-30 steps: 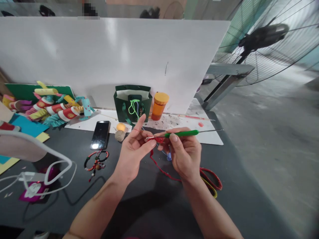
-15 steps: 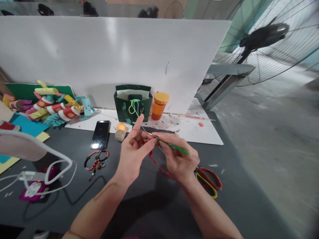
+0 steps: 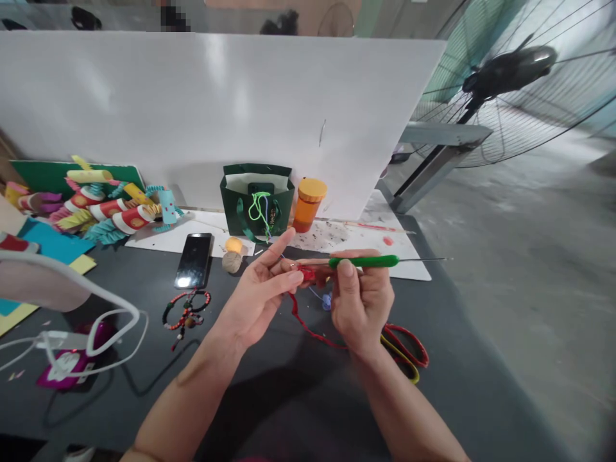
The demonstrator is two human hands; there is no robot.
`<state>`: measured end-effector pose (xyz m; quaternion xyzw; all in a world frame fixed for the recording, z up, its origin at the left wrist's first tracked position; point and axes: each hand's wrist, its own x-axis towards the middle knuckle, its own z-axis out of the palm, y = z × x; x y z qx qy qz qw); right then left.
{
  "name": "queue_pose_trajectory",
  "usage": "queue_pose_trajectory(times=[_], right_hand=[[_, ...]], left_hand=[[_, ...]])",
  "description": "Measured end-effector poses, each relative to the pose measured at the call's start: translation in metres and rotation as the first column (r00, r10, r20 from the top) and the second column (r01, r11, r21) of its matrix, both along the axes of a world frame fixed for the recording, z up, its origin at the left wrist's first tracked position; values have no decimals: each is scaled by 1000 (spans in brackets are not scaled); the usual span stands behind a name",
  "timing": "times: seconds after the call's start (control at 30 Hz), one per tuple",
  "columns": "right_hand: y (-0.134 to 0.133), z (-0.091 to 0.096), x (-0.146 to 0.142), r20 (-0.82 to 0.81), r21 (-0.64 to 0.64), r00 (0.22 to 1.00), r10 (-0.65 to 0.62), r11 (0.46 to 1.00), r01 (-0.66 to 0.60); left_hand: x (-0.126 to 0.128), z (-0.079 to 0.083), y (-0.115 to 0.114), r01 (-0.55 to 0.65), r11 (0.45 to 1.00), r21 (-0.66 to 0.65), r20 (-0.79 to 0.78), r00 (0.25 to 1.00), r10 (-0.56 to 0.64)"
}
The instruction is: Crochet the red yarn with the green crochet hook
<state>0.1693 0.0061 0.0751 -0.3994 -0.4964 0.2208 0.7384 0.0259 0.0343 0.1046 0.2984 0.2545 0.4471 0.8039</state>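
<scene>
Between the thumb and fingers of my left hand (image 3: 257, 292) is a small piece of red crochet (image 3: 307, 274), while the index finger points up and away. My right hand (image 3: 363, 298) grips a crochet hook (image 3: 370, 262) by its green handle, which lies nearly level; a thin metal end sticks out to the right. The hook's left end reaches the red piece, though fingers hide the contact. A red yarn tail (image 3: 308, 327) hangs below and runs toward my right wrist. Behind the hands lies a small bluish-purple item (image 3: 327, 301). Scissors (image 3: 407, 350) with red and yellow handles rest by my right wrist.
A dark green paper bag (image 3: 231, 205) and an orange jar (image 3: 308, 204) stand against the white panel (image 3: 144, 96). Leftward lie a phone (image 3: 193, 260), a beaded bracelet (image 3: 185, 311), colourful paper crafts (image 3: 115, 212) and a white cable (image 3: 139, 314). A fan (image 3: 510, 70) stands at right.
The crochet hook has swung from a downward slant to nearly level, its metal end now showing at right. My right hand has turned and shifted right; more of the red piece shows.
</scene>
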Motion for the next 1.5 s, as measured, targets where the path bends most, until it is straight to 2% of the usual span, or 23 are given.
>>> queue_pose_trajectory(times=[0.23, 0.33, 0.5, 0.6, 0.7, 0.83, 0.93, 1.07, 1.13, 1.2, 1.33, 1.5], right_hand=[[-1, 0, 7, 23, -60, 999, 29, 998, -27], [-3, 3, 6, 67, -25, 997, 28, 999, -27], [-5, 8, 6, 229, 106, 966, -122, 989, 100], [-7, 7, 10, 285, 121, 949, -136, 987, 105], [-7, 5, 12, 239, 73, 968, -73, 996, 57], [-3, 8, 15, 52, -71, 991, 125, 990, -121], [1, 13, 17, -76, -135, 961, 265, 952, -274], [5, 18, 16, -223, -218, 900, 375, 881, -421], [6, 20, 13, -268, -244, 870, 414, 844, -477], [6, 19, 8, -286, -220, 852, 439, 835, -504], [8, 17, 0, -271, -172, 876, 398, 876, -451], [12, 13, 1, -297, -161, 906, 302, 919, -359]], left_hand=[[-3, -2, 5, 143, 990, 21, 31, 989, -144], [-2, -2, 4, 108, 994, 21, -8, 994, -108], [-1, -5, 2, 40, 998, 40, -91, 995, -36], [-3, -5, 4, 50, 998, 23, -78, 996, -49], [-5, -3, 5, 133, 991, 20, -60, 990, -131], [-5, 0, 8, 292, 956, 17, 8, 956, -292], [-4, -1, 9, 368, 929, 42, 60, 927, -370], [-4, -3, 9, 402, 910, 98, 66, 910, -409], [-3, -2, 7, 369, 923, 111, 23, 927, -374], [-2, -1, 4, 276, 954, 120, -35, 961, -274], [-1, -1, 0, 30, 985, 172, -102, 995, -13], [-2, -4, 0, -61, 976, 208, -164, 982, 96]])
